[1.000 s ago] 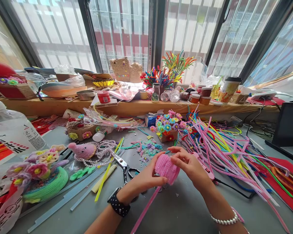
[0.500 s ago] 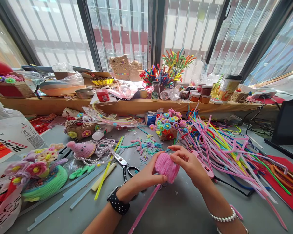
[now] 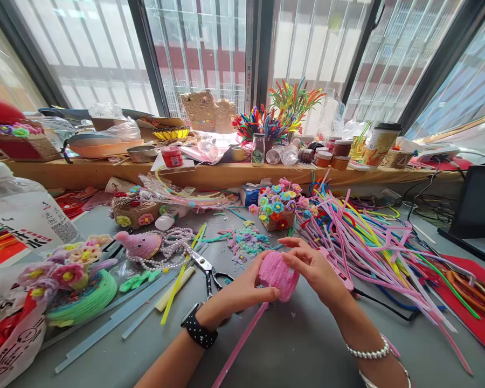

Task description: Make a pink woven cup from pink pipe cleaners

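A rounded pink coil of fuzzy pipe cleaner point(image 3: 278, 276) is held up near the middle of the table. My left hand point(image 3: 246, 295) grips it from the left, with the thumb along its lower front. On the upper right side, the bent fingers of my right hand point(image 3: 312, 268) press against the coil. A loose pink pipe cleaner strand point(image 3: 240, 345) trails from below the coil toward the near edge. Scissors point(image 3: 205, 267) lie with spread blades left of my left hand. Behind my right hand rests a pink glue gun point(image 3: 339, 274) with a black cord.
Many loose pipe cleaners point(image 3: 372, 248) spread across the right. Colourful clippings point(image 3: 248, 242) lie behind the coil, near a flower basket point(image 3: 278, 213). Glue sticks point(image 3: 117, 318), a pink cone-shaped figure point(image 3: 141, 245) and a green flower ring point(image 3: 84, 302) are on the left. A laptop point(image 3: 475, 215) stands far right.
The view has shifted slightly, so the things on the left appear a little farther right. Both hands stay on the pink coil in nearly the same pose.
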`<move>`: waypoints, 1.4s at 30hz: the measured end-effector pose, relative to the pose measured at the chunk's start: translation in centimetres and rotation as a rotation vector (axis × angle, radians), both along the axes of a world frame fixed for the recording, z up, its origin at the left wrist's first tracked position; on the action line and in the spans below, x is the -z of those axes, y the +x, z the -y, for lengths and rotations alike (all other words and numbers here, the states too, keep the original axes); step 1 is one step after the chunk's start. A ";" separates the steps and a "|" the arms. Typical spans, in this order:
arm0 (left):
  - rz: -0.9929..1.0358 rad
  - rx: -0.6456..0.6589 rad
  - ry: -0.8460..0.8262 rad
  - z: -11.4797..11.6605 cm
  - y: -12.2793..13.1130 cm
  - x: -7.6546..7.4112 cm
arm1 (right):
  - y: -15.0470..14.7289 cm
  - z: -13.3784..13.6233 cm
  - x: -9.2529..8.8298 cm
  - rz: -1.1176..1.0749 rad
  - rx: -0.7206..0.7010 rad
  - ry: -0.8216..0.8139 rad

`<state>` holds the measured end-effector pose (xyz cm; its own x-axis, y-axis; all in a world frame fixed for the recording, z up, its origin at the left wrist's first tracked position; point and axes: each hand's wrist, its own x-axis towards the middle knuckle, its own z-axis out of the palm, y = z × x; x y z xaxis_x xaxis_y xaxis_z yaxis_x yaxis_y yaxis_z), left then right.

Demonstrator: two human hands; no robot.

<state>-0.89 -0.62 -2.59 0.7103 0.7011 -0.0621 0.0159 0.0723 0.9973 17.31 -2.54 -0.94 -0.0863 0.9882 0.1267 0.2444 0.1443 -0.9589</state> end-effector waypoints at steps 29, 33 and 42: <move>-0.023 0.094 -0.057 0.3 0.0 -1.6 | -0.3 0.4 -0.6 -0.148 -0.022 -0.034; 0.038 0.071 -0.226 0.5 0.2 -1.8 | -0.4 0.4 -0.6 -0.149 -0.034 -0.032; 0.166 -0.200 -0.341 -0.5 0.6 -0.9 | -0.1 0.1 0.0 -0.168 0.026 0.050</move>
<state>-0.27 -0.08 -1.70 0.5826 0.7850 -0.2104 -0.1910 0.3839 0.9034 17.20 -2.61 -0.96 -0.0346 0.9819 0.1863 0.0853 0.1886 -0.9783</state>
